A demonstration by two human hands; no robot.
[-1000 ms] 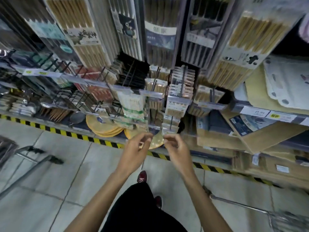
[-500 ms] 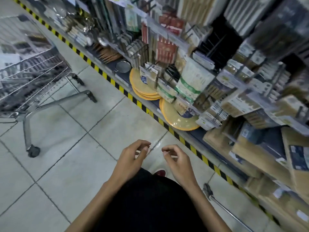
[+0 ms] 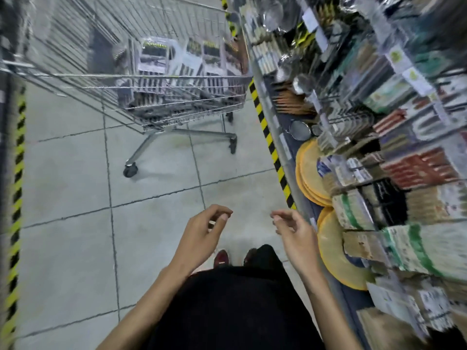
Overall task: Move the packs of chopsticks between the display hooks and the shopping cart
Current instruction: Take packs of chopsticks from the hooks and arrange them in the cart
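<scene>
Several packs (image 3: 154, 59) sit in the cart (image 3: 75, 76) already. Left hand (image 3: 199, 238) and right hand (image 3: 297, 239) are empty, fingers loosely curled, so more trips likely.

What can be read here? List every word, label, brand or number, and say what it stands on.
No text is legible in this view.
On the packs of chopsticks in the shopping cart: print, blurred beyond reading.
On the hanging packs: print, blurred.
On the shelf tags: too small and blurred.
</scene>
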